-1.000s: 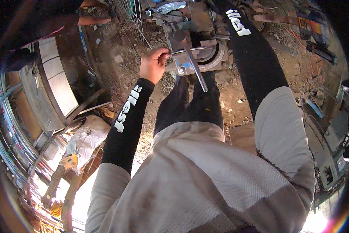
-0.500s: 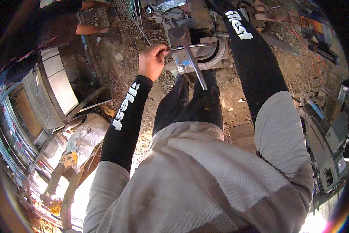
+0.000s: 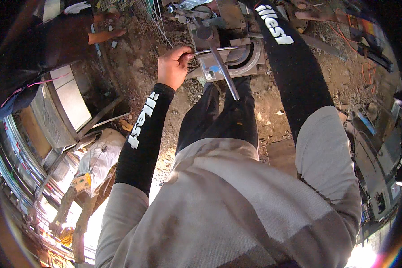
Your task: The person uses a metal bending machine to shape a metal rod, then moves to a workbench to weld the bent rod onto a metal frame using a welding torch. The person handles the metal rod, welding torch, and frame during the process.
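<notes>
My left hand is closed, fingers pinched round the near end of a thin metal rod. That rod lies across a grey metal clamp base with a curved slot, passing under or beside a steel handle bar, which slants toward me from a round screw head. My right arm, in a black sleeve, reaches up past the base's right side. The right hand lies beyond the top edge, so its fingers cannot be seen.
At the upper left is another person's forearm, beside dark clothing. Long thin rods lean near the base. A wooden-framed panel and a plastic-covered bundle stand left. Orange cord lies on the dirt floor at right.
My left hand still holds the rod and has shifted very slightly up and left in view. The other person at the left has moved. The handle bar looks the same.
</notes>
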Motion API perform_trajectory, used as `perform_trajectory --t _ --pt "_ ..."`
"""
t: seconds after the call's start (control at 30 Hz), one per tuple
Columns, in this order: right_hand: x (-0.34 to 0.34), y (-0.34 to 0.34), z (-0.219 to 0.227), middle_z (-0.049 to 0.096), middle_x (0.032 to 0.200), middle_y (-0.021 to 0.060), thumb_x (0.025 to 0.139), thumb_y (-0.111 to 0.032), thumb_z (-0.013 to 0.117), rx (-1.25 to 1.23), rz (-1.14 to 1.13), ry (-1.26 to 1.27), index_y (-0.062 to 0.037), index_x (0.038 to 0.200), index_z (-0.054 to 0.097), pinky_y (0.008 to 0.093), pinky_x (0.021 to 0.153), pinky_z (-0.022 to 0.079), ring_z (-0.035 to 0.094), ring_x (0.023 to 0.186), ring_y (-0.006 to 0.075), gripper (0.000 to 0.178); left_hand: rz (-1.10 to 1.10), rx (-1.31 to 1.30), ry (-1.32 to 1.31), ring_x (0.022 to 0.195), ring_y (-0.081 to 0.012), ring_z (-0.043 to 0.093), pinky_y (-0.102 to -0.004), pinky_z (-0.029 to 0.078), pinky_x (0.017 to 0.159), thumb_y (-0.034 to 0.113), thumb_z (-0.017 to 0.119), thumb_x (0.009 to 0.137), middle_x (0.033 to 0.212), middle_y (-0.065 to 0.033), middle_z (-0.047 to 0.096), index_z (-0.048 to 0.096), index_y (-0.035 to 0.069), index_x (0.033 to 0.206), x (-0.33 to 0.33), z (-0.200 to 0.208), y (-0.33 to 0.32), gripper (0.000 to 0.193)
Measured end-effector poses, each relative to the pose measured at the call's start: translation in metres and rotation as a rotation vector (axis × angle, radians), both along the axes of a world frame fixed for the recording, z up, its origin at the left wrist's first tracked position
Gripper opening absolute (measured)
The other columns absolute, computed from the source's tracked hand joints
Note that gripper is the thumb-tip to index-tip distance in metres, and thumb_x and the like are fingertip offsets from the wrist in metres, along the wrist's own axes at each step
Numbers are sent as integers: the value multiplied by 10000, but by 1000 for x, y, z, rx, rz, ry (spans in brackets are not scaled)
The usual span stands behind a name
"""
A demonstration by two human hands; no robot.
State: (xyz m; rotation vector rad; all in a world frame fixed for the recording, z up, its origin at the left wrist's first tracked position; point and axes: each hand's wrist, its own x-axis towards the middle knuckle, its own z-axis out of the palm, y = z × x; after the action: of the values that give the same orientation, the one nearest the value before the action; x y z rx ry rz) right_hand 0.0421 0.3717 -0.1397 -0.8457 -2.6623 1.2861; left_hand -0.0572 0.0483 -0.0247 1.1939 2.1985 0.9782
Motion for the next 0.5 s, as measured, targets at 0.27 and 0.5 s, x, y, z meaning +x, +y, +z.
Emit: perform_trajectory --t 0.27,0.5 --pt "-4 1 2 706 1158 91 980 -212 608 11 18 -23 -55 1234 696 375 956 494 645 1072 224 312 11 37 21 707 -212 714 -310 541 634 -25 723 857 878 -115 744 706 42 993 2 -1 0 153" --pt "-1 1 0 707 1170 93 981 -195 601 17 19 -37 -54 1237 697 377 969 494 645 1086 228 308 48 -7 -21 672 -215 700 -318 529 612 -4 728 859 862 -121 741 697 29 956 3 -2 0 107"
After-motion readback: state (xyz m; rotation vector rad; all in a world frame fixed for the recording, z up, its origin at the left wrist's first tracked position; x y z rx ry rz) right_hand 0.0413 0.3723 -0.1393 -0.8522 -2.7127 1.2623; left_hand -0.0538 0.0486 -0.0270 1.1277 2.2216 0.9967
